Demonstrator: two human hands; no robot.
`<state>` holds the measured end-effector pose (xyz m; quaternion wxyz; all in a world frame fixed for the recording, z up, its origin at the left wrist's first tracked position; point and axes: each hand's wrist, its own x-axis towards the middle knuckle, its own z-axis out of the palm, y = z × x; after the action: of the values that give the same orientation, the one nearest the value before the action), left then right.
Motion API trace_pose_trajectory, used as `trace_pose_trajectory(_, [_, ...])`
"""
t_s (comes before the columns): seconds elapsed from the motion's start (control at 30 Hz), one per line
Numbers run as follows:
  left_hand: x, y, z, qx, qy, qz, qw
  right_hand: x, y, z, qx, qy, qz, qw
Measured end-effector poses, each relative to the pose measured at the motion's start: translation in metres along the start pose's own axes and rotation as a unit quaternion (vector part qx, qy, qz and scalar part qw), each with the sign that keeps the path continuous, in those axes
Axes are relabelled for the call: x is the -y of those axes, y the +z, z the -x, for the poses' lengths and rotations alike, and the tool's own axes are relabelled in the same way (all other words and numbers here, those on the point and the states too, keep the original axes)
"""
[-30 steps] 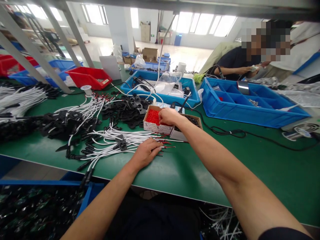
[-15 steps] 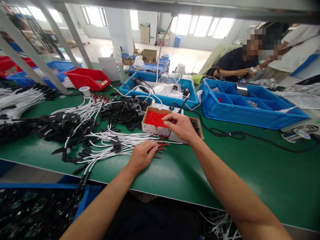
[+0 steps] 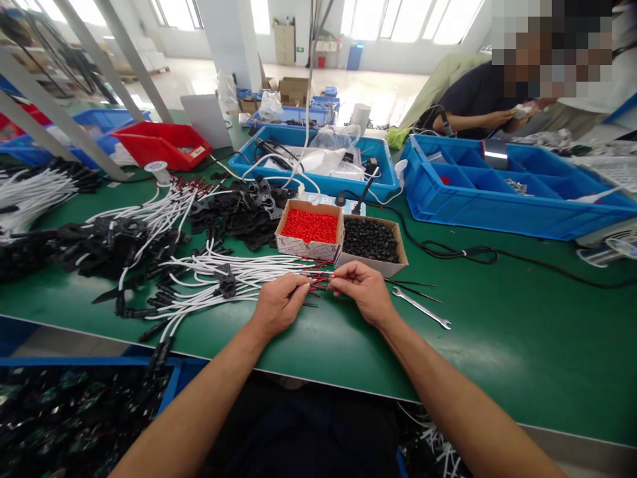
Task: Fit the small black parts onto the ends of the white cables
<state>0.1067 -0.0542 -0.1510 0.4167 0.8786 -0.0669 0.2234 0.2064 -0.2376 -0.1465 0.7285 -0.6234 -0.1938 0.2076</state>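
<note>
Many white cables (image 3: 249,269) with thin red and black wire ends lie on the green table. My left hand (image 3: 281,304) is closed in a pinch on a red wire at the end of one cable. My right hand (image 3: 362,292) pinches a small red piece close to that wire; the fingertips mostly hide it. Behind my hands stand a carton of small red pieces (image 3: 311,227) and a carton of small black pieces (image 3: 372,239). A black clip-shaped part (image 3: 227,282) rests across the cables.
A metal wrench (image 3: 422,309) lies right of my right hand. Black plastic parts (image 3: 243,209) are heaped behind the cables. Farther back are a red bin (image 3: 162,145), a blue tray (image 3: 318,189) and a divided blue crate (image 3: 502,219). A co-worker (image 3: 468,99) sits at back right.
My right hand has come from over the red pieces down to the wire ends beside my left hand. The black pieces and the wrench now show. My view has shifted slightly.
</note>
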Motion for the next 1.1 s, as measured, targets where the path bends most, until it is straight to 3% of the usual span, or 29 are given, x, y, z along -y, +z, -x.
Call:
trace_pose_trajectory(0.23, [0.002,0.001,0.001,0.017,-0.002,0.000,1.000,-0.003,-0.002,0.001,0.000,0.025,-0.009,1.000])
trace_pose_trajectory(0.5, [0.003,0.002,0.001,0.032,-0.021,-0.015,0.999,-0.004,-0.005,0.001,0.018,0.009,0.035,0.999])
trace_pose_trajectory(0.6, [0.003,0.003,0.001,0.031,-0.018,-0.031,0.999,-0.005,-0.012,0.001,0.025,-0.038,0.136,0.990])
trace_pose_trajectory(0.77, [0.001,0.003,0.000,0.072,0.000,-0.082,0.994,-0.003,-0.012,0.002,0.056,-0.168,0.328,0.928])
trace_pose_trajectory(0.9, [0.000,0.005,-0.001,0.109,0.011,-0.077,0.991,-0.005,-0.001,0.002,0.067,-0.223,0.339,0.912])
trace_pose_trajectory(1.1, [0.001,0.005,-0.001,0.071,-0.021,-0.058,0.996,-0.005,0.002,0.003,0.117,-0.217,0.329,0.912])
